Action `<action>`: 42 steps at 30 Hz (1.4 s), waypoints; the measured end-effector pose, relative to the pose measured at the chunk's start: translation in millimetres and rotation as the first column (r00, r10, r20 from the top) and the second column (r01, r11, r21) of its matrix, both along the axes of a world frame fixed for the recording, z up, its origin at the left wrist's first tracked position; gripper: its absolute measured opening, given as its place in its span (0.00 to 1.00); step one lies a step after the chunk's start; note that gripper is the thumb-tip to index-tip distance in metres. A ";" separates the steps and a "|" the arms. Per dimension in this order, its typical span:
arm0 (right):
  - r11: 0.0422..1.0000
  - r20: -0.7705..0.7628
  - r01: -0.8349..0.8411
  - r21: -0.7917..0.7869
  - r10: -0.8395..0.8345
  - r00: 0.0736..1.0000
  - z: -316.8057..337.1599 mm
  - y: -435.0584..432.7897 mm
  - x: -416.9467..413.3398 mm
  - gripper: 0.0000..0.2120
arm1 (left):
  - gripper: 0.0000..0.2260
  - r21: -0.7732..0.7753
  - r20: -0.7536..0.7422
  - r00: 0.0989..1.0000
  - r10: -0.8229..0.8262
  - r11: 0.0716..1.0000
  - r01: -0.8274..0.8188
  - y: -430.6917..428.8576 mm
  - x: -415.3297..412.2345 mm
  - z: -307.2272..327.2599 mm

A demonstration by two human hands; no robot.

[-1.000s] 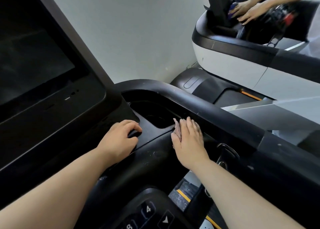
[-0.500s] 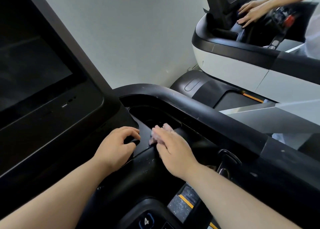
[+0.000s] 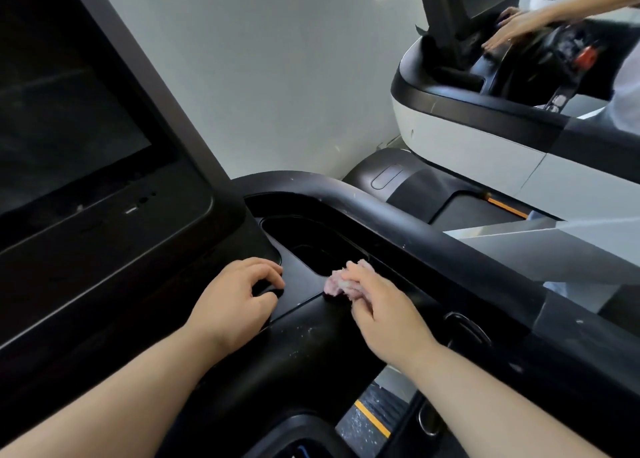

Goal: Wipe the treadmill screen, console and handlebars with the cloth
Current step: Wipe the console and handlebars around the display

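The treadmill's dark screen (image 3: 62, 125) fills the upper left, tilted above the black console (image 3: 311, 340). A small pale pink cloth (image 3: 335, 283) is bunched under the fingers of my right hand (image 3: 381, 312), pressed on the console at the near edge of a recessed tray (image 3: 311, 246). My left hand (image 3: 239, 302) rests on the console just left of it, fingers curled on the surface, holding nothing. The thick black handlebar (image 3: 408, 222) curves behind the tray and runs off to the right.
A second treadmill (image 3: 485, 135) with a white and black console stands to the right; another person's hands (image 3: 512, 25) are on it. A pale wall (image 3: 277, 77) is straight ahead. The belt with a yellow stripe (image 3: 372, 419) shows below.
My right hand slid left across the console from the handlebar side to the tray's edge, bunching the cloth under its fingers. My left hand stayed in place.
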State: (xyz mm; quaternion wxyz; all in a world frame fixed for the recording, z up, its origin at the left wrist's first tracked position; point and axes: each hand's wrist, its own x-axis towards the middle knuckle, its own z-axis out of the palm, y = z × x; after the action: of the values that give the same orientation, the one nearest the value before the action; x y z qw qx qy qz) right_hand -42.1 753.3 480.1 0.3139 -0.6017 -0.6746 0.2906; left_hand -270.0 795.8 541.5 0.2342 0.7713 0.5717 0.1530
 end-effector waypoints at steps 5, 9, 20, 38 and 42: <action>0.953 0.209 0.284 0.107 -0.301 0.931 -8.7 11.7 19.7 0.19 | 0.11 0.016 0.030 0.999 0.024 1.000 -0.024 -1.3 1.5 0.2; 0.967 0.048 0.208 0.145 -0.217 0.975 12.9 32.5 -11.3 0.10 | 0.11 0.058 0.144 0.969 0.199 0.976 -0.209 -3.2 0.4 -0.4; 0.815 0.442 -0.505 0.283 0.357 0.823 20.6 185.9 -79.5 0.15 | 0.05 0.148 0.048 0.929 0.366 0.918 -0.369 3.0 7.8 -0.9; 0.948 0.741 -0.317 0.023 0.196 0.642 -6.4 187.2 -20.8 0.37 | 0.04 0.264 -0.236 0.944 0.232 0.950 -0.167 5.5 15.5 -9.6; 0.960 0.675 -0.273 0.064 0.160 0.720 1.1 150.6 -7.1 0.18 | 0.04 0.257 -0.231 0.957 0.176 0.960 -0.114 7.6 15.2 -8.9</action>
State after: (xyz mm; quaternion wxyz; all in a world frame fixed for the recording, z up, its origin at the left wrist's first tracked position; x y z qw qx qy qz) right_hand -49.1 903.8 481.2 0.0642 -0.5554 -0.8283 0.0378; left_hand -254.7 803.4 532.6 0.0527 0.7628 0.6293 0.1392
